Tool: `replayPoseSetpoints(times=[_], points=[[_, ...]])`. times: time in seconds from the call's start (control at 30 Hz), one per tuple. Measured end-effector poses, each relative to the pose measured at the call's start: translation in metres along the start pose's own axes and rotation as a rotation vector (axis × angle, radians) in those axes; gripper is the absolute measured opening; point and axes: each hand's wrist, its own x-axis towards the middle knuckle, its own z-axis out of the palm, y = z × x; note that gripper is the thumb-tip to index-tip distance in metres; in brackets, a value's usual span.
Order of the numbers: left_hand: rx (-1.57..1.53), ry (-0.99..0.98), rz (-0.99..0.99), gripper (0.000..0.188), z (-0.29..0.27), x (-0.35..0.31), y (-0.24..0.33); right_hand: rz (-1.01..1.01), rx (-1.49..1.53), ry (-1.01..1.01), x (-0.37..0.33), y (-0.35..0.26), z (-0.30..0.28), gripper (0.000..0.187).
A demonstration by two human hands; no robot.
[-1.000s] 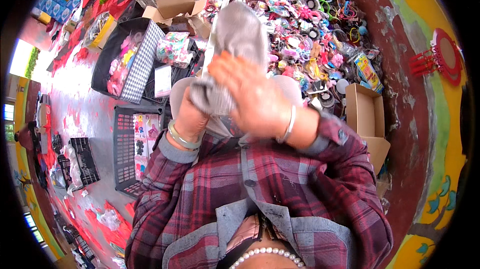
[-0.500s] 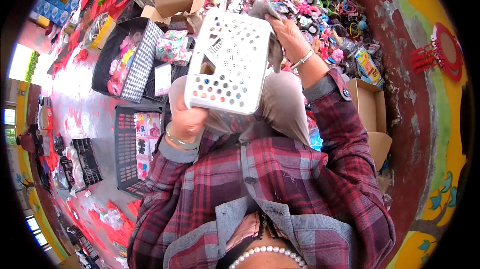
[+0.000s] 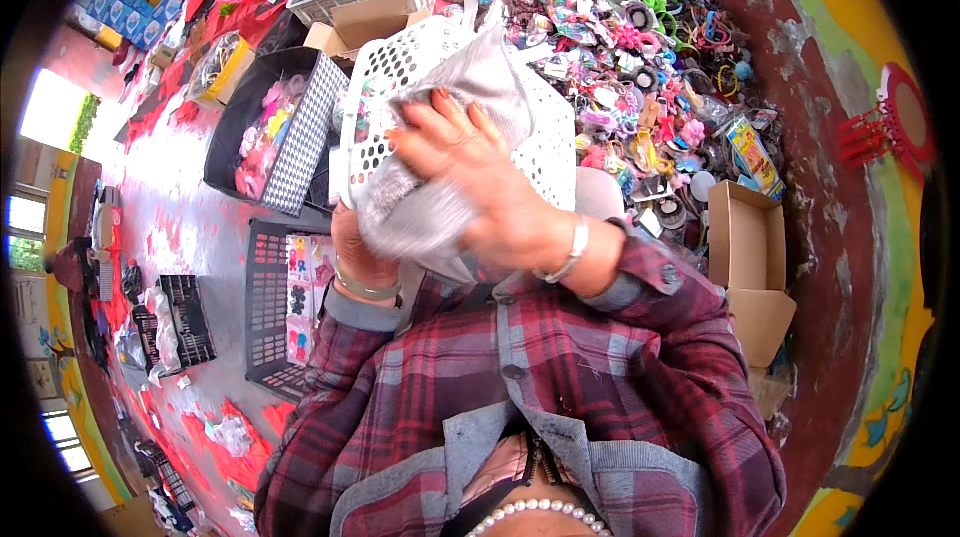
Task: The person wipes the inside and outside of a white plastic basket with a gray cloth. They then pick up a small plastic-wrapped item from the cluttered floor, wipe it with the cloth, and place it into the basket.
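Right hand [image 3: 478,185] has swept leftward — clutching grey cloth [image 3: 488,79]; white basket [image 3: 548,137] beneath it. Left hand [image 3: 362,249] grips the basket's corner.

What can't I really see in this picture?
All in the head view:
Left hand: fingers mostly hidden by the grey cloth and white basket.
Basket's middle: covered by cloth and right hand.
Cloth's lower folds: blurred, apparently by motion.
Pearl necklace: cut off by the bottom edge.

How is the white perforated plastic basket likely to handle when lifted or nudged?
The white perforated plastic basket is probably stiff, since its sides appear to hold their shape. Its many holes suggest it is light for its size. Its flat faces make rolling unlikely.
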Motion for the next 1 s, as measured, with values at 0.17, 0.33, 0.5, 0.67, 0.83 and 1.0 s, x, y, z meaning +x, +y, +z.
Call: replayPoseSetpoints(times=[0.17, 0.33, 0.5, 0.67, 0.83, 1.0], points=[[0.388, 0.04, 0.172, 0.07, 0.011, -0.005, -0.007, -0.106, -0.063, 0.368, 0.033, 0.043, -0.006, 0.054], [0.333, 0.011, 0.185, 0.065, 0.015, 0.0, -0.008, 0.183, 0.313, 0.343, 0.047, 0.071, -0.018, 0.04], [0.205, -0.189, 0.191, 0.061, 0.004, 0.004, 0.005, -0.058, -0.033, 0.161, 0.012, -0.001, 0.005, 0.07], [0.195, -0.048, 0.227, 0.072, 0.004, -0.002, 0.021, -0.009, -0.13, 0.193, 0.017, 0.011, -0.011, 0.062], [0.256, -0.072, 0.292, 0.07, 0.025, 0.007, 0.024, 0.24, -0.071, 0.434, -0.019, 0.101, -0.019, 0.039], [0.374, -0.09, 0.257, 0.067, 0.005, 0.018, 0.005, 0.184, 0.316, 0.294, -0.027, 0.049, 0.006, 0.054]])
